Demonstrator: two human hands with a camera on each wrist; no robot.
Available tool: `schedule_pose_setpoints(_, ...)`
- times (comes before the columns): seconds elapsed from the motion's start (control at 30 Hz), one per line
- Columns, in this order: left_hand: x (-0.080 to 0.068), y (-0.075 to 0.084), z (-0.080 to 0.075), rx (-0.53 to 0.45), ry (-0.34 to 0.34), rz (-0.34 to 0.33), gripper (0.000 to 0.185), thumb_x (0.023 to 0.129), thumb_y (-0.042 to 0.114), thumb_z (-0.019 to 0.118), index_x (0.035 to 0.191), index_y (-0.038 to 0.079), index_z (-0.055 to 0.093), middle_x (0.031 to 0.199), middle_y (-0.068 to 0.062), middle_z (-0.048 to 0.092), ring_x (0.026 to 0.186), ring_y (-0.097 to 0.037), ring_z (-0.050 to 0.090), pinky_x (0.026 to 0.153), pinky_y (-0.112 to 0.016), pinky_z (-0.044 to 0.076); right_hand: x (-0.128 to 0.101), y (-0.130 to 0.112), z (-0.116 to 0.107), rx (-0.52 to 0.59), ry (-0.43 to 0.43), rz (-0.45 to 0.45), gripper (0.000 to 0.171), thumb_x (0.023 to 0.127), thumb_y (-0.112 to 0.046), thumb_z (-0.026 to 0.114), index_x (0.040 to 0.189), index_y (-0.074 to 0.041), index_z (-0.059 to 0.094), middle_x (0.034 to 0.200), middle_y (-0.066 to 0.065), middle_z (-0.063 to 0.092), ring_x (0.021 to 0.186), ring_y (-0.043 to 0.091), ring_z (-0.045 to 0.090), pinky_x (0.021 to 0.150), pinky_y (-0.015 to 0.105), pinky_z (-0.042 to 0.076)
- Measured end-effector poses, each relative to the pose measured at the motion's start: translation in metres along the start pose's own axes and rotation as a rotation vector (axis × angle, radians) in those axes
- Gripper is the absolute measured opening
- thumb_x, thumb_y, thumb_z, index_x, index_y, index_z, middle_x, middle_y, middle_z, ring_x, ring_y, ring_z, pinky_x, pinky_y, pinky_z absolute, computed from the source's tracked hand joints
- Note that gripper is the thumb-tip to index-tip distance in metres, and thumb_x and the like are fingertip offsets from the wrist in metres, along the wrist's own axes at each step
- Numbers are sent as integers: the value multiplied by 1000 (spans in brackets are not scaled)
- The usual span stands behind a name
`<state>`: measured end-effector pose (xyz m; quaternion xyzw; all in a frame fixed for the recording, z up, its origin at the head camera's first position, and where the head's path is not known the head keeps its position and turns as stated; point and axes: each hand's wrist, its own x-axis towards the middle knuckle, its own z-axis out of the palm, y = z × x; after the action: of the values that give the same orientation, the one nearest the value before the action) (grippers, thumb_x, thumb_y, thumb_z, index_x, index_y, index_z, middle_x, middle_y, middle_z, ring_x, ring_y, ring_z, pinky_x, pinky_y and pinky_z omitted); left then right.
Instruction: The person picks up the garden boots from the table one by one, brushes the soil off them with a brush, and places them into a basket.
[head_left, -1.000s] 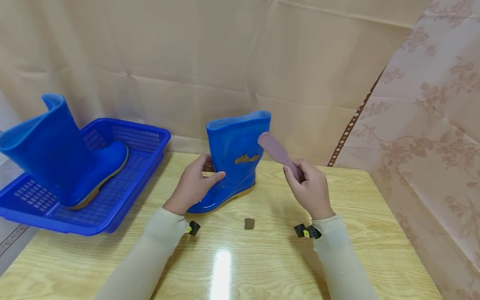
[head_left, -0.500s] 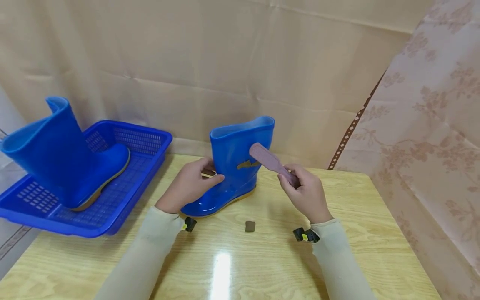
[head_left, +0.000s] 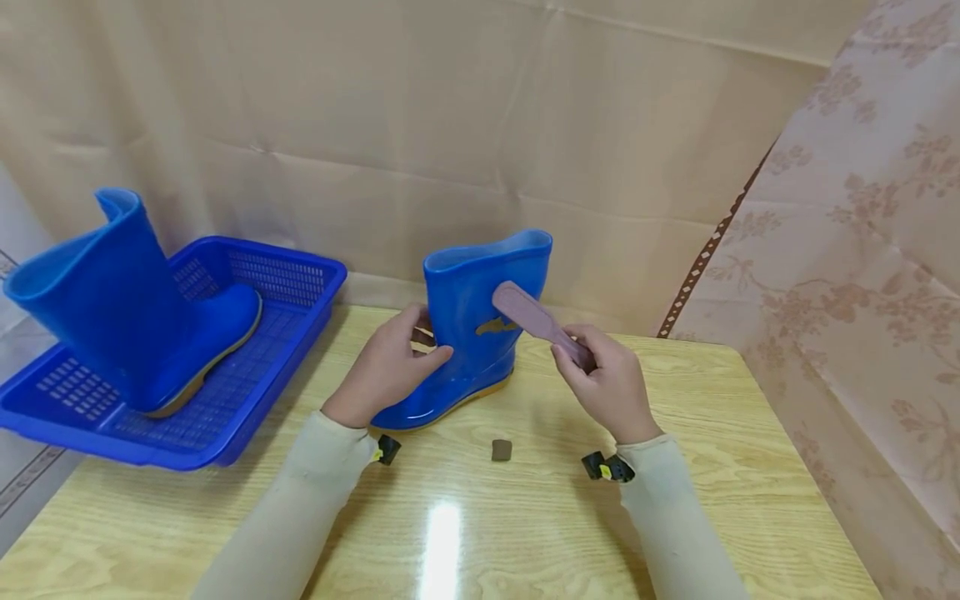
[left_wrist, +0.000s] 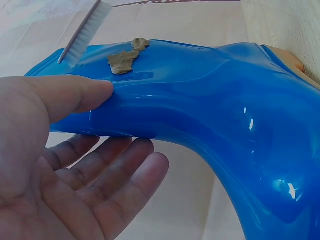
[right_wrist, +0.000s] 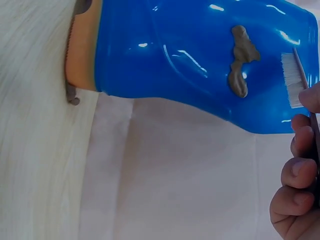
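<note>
A blue rain boot with a yellowish sole stands upright on the table. My left hand holds its shaft from the front, thumb on the near side and fingers along the other edge, as the left wrist view shows. My right hand grips the handle of a pinkish-purple brush. White bristles face the boot, at the upper shaft close by a patch of brown mud-like stuff. In the head view the brush's back hides the bristles and overlaps the boot.
Left of the hands, a blue plastic basket holds a second blue rain boot. A small brown square piece lies on the wooden table in front of the boot. A beige curtain hangs behind.
My right hand has brought the brush left and slightly down, so it now overlaps the boot's shaft above the brown patch. The left hand keeps its place on the boot.
</note>
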<state>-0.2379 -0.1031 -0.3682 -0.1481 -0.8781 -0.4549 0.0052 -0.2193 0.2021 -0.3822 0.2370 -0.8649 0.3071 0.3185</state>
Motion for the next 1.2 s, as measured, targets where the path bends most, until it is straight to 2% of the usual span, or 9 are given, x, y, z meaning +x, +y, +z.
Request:
schedule_pose_setpoints(0.37,0,0,1,-5,-8,-6,50,100,28,70,142,11,49,125,-8,64,113,-26,67,95,-49,58,4,-14,-7,-37,-61,35,19,92,-14,78,108,-5,74,70,-3,54,55,9,43,47,26,33)
schedule_pose_setpoints(0.87,0,-2,2,-22,16,-13,45,101,28,70,138,11,51,125,-8,64,113,-26,67,95,-49,58,3,-9,-2,-72,-129,27,15,94,-15,77,106,-7,74,69,-4,55,54,9,43,49,26,33)
schedule_pose_setpoints(1.2,2,-4,3,-19,39,-31,44,101,30,69,137,11,52,125,-9,64,114,-27,66,95,-50,58,3,3,-12,-83,-256,135,11,96,-16,73,106,-11,74,65,-5,55,52,10,44,48,26,32)
